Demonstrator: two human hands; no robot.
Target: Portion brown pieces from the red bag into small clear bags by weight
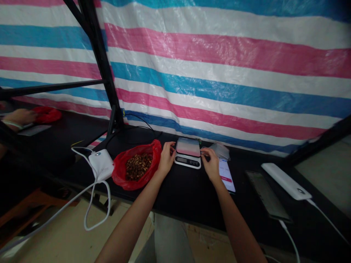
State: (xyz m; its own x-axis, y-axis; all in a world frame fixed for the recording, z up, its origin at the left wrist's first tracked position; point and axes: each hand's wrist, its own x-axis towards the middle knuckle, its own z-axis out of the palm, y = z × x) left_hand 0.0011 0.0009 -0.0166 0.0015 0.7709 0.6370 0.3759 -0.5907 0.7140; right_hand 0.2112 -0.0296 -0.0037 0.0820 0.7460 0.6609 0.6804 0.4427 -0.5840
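Note:
A small digital kitchen scale [188, 152] with a shiny top plate sits on the black table [186, 197]. My left hand [166, 157] rests against the scale's left edge, fingers curled on its side. At the scale's right edge my right hand [210, 163] has its fingers bent and touching it. An open red plastic bag [120, 171] holding brown nuts [138, 166] lies just left of my left hand. Beside my right hand are a stack of clear plastic bags [221, 149] and a white card with pink print [227, 175].
A white power bank [101, 164] with looping white cables lies left of the bag. A dark phone [267, 199] and a long white power bank [286, 180] lie to the right. Black frame poles [101, 62] stand before a striped tarp. Another person's hand [19, 118] is at far left near a red bag [46, 114].

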